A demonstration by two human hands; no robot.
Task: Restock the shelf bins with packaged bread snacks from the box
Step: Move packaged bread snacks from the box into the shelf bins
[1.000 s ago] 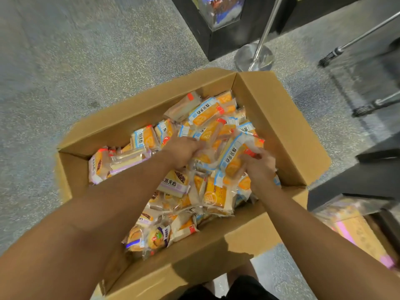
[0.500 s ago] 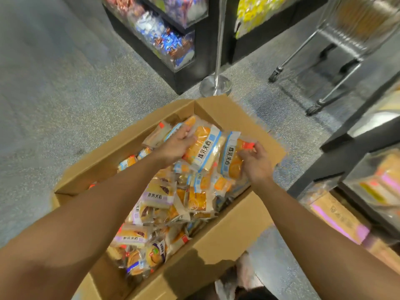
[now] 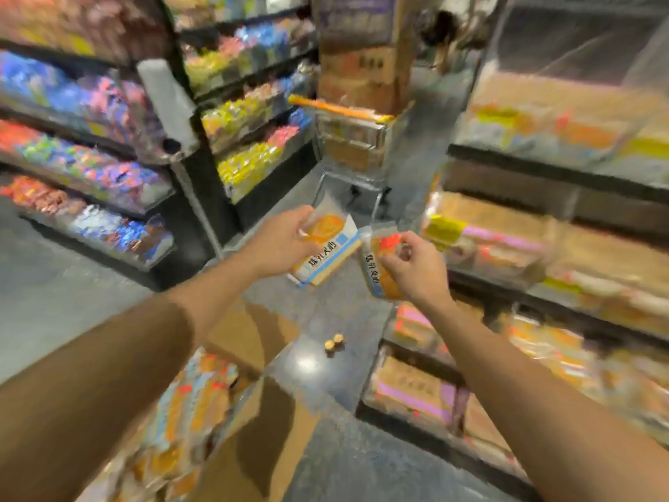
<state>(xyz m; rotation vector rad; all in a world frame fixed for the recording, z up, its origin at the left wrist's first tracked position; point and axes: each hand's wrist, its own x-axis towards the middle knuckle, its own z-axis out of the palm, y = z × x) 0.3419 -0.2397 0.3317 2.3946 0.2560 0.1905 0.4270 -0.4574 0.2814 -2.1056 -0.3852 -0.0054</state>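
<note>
Blurred shelf bins (image 3: 543, 248) wait at right — each hand, left hand (image 3: 278, 244) and right hand (image 3: 412, 269), grips one bread packet, best dropped flat, label up.

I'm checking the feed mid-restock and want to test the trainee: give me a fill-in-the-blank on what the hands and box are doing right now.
1. The left hand holds a ____ snack pack.
2. The right hand pinches a second pack near its ____ tab.
3. The open cardboard box sits on the floor at the lower ____ of the view.
4. Two small round things lie on the ____.

Missing words: bread; red; left; floor
</note>
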